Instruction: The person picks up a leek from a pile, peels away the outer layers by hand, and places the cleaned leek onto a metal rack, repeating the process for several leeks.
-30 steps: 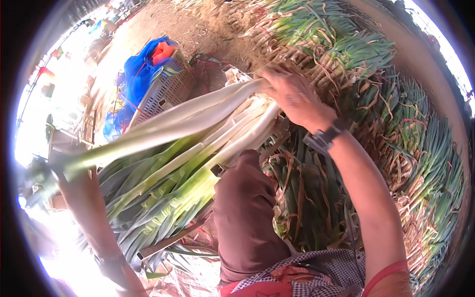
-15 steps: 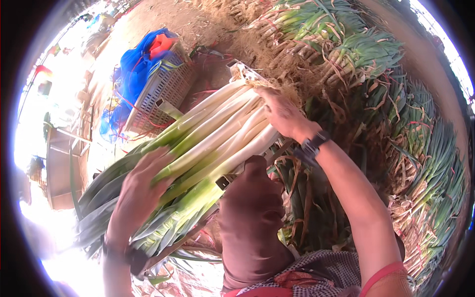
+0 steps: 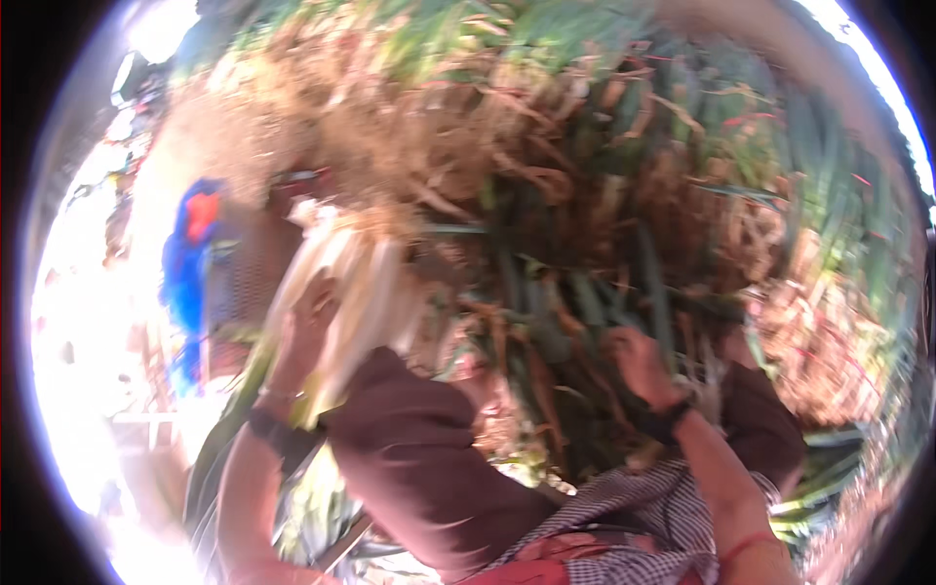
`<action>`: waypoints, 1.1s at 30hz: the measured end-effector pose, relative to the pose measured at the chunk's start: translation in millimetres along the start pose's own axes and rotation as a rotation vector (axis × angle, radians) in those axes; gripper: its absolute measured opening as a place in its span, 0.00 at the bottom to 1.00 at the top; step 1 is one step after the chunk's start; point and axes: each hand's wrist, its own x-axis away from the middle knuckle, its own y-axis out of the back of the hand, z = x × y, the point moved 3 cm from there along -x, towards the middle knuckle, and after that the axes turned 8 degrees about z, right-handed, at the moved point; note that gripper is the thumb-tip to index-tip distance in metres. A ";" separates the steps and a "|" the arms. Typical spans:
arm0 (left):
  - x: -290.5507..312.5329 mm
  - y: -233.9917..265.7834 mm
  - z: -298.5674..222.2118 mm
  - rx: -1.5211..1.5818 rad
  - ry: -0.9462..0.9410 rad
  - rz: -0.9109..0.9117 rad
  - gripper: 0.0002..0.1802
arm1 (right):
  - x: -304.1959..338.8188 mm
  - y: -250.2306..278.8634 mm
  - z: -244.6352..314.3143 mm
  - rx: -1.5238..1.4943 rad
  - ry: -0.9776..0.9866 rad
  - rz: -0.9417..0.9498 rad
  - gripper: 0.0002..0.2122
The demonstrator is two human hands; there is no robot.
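Observation:
Motion smears the picture. A bunch of leeks (image 3: 366,278), with white stems and green leaves, slants along my left side, roots pointing away from me. My left hand (image 3: 304,322) lies against the left side of the stems, fingers bent round them. My right hand (image 3: 641,366) is away from the bunch, low over the dark leaves and dry stalks (image 3: 570,341) between my knees. Its fingers are blurred, and I cannot make out anything in them.
A basket (image 3: 249,283) with blue and red material (image 3: 185,283) over it stands at the left. Bundled leeks (image 3: 829,224) form a long heap across the back and right. My brown-clad knee (image 3: 400,419) is beside the bunch.
My right hand has let go of the leeks' root end and moved right, down toward the leaves. My left hand has shifted up the bunch onto the white stems. The view has swung right.

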 end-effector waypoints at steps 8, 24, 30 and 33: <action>42.3 50.9 -19.5 0.082 0.365 0.008 0.15 | -37.9 -22.1 44.7 -0.218 0.129 0.121 0.10; 109.0 55.2 -170.9 0.333 0.459 0.488 0.21 | -117.1 -97.1 320.2 0.247 0.973 0.025 0.11; 117.1 46.4 -173.9 0.094 0.398 0.449 0.16 | -130.1 -111.7 327.0 0.202 0.668 0.299 0.08; 118.4 35.3 -177.0 -0.119 0.269 0.450 0.12 | -140.4 -113.3 320.0 0.220 0.614 0.371 0.12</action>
